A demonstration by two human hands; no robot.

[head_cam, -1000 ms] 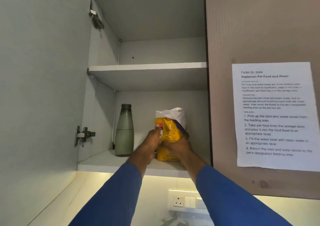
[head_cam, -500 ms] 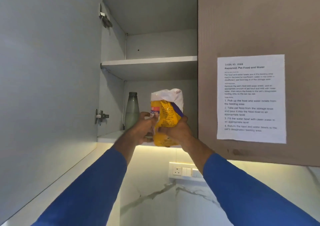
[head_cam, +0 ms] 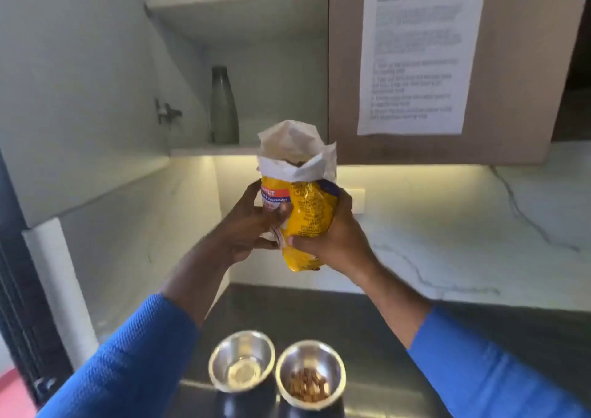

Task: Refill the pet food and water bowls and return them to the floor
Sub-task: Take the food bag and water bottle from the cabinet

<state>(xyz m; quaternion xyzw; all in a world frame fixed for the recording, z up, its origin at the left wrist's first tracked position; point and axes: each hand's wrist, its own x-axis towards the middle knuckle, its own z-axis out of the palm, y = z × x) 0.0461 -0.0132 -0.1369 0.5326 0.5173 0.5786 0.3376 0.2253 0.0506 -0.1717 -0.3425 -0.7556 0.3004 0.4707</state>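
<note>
I hold a yellow pet food bag [head_cam: 307, 212] with a white, opened top upright in the air in front of the wall. My left hand [head_cam: 246, 225] grips its left side and my right hand [head_cam: 332, 238] wraps its right side and bottom. Below, on the dark counter [head_cam: 367, 328], stand two steel bowls side by side. The left bowl [head_cam: 241, 361] looks bare inside with a shiny bottom. The right bowl [head_cam: 311, 373] holds a little brown kibble.
The upper cabinet door [head_cam: 73, 75] stands open at the left. A grey bottle [head_cam: 224, 107] stands on the lower shelf [head_cam: 204, 151]. A printed task sheet [head_cam: 419, 52] hangs on the shut brown door. A marble backsplash [head_cam: 463, 225] rises behind the counter.
Both hands have lifted the bag off the cabinet shelf and brought it down and toward me. My view has tipped down, so the two bowls on the counter now show.
</note>
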